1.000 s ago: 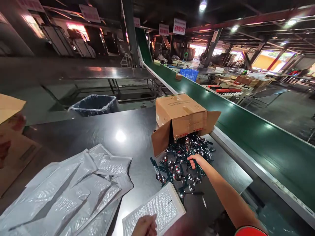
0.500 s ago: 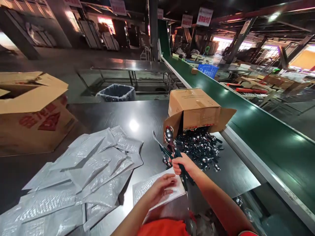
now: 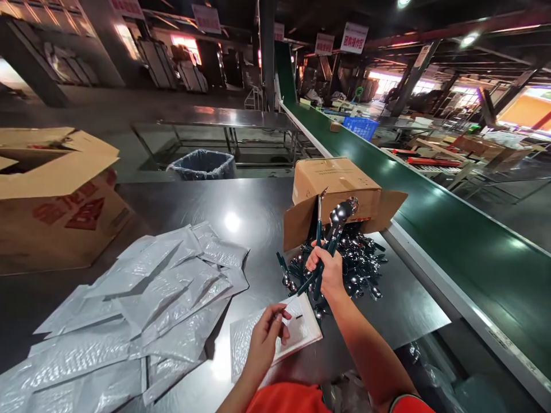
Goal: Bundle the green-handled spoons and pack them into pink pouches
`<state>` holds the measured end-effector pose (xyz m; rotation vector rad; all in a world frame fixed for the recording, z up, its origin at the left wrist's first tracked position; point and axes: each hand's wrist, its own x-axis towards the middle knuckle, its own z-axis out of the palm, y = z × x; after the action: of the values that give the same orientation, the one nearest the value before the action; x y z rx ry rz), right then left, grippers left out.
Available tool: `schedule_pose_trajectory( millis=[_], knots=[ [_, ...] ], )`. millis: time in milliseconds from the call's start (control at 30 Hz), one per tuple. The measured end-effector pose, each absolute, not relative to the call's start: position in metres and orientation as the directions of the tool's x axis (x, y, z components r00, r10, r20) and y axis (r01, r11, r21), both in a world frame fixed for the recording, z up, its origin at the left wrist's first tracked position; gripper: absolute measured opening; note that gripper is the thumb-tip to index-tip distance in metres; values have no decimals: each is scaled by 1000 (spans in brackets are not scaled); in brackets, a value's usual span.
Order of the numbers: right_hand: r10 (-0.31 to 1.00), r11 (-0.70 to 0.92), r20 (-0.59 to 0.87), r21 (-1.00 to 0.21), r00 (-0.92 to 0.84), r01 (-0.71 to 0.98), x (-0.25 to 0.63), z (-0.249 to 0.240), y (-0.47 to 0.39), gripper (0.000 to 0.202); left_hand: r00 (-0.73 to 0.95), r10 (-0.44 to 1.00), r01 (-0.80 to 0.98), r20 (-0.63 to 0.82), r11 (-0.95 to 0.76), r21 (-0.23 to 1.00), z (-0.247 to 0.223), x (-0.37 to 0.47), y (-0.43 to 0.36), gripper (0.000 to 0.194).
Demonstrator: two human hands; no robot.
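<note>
My right hand [image 3: 329, 267] is closed round the dark handles of several spoons [image 3: 341, 212], their shiny metal heads pointing up. One thin piece in the same grip stands apart, seen edge-on. Below it, to the left, my left hand [image 3: 269, 335] hovers over a white bubble mailer [image 3: 307, 330] with its fingers loosely curled and apart; I make out nothing in them. The mailer lies flat on the metal table. Behind my right hand, a heap of dark-handled spoons [image 3: 359, 258] spreads out from an open cardboard box [image 3: 338, 178] lying on its side.
Grey-white bubble mailers [image 3: 172, 287] lie piled on the left of the metal table [image 3: 267, 212]. A large open carton [image 3: 55, 212] stands at far left. A green conveyor belt [image 3: 430, 212] runs along the right side. Beyond the table is a lined bin [image 3: 202, 165].
My right hand has risen slightly and moved right with the spoons, whose heads now stand before the box. My left hand's fingers have curled over the mailer.
</note>
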<state>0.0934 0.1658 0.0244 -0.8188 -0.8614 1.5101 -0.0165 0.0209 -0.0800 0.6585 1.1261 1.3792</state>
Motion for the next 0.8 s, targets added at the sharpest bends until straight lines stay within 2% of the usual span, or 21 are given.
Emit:
schedule_pose_trajectory(
  millis=[67, 133, 200, 267, 333, 433, 533, 600, 667, 733, 800],
  knots=[
    [998, -44, -16, -889, -64, -456, 101, 26, 167, 23, -131, 962, -346, -238, 181, 921, -82, -35, 23, 47],
    [994, -46, -3, -921, -111, -386, 113, 31, 166, 23, -99, 943, -362, -319, 264, 894, -86, -58, 25, 52],
    [968, -81, -16, -964, -251, -252, 126, 34, 160, 22, -167, 904, -439, -394, 290, 850, -88, -83, 28, 59],
    [894, -144, -96, -987, -438, -77, 136, 34, 150, 20, -246, 882, -493, -402, 243, 835, -85, -103, 32, 66],
    [784, -203, -220, -975, -580, 96, 139, 30, 139, 19, -257, 899, -496, -354, 192, 847, -76, -116, 38, 57],
    [666, -204, -356, -932, -656, 299, 133, 19, 127, 16, -274, 925, -493, -264, 100, 864, -62, -118, 48, 35],
    [670, -5, -328, -899, -666, 438, 123, 9, 124, 7, -306, 913, -568, -271, 53, 822, -53, -108, 59, 31],
    [686, 209, -257, -826, -680, 523, 118, 4, 124, 5, -287, 896, -686, -339, 56, 726, -48, -99, 64, 30],
    [673, 381, -246, -694, -698, 611, 115, 0, 122, 5, -242, 889, -810, -388, 35, 585, -44, -93, 68, 33],
    [653, 480, -314, -531, -689, 698, 113, -3, 117, 13, -207, 898, -877, -387, 5, 481, -41, -90, 69, 38],
    [637, 540, -397, -380, -660, 751, 111, -5, 110, 22, -213, 902, -881, -375, -12, 472, -39, -87, 68, 38]
  ],
)
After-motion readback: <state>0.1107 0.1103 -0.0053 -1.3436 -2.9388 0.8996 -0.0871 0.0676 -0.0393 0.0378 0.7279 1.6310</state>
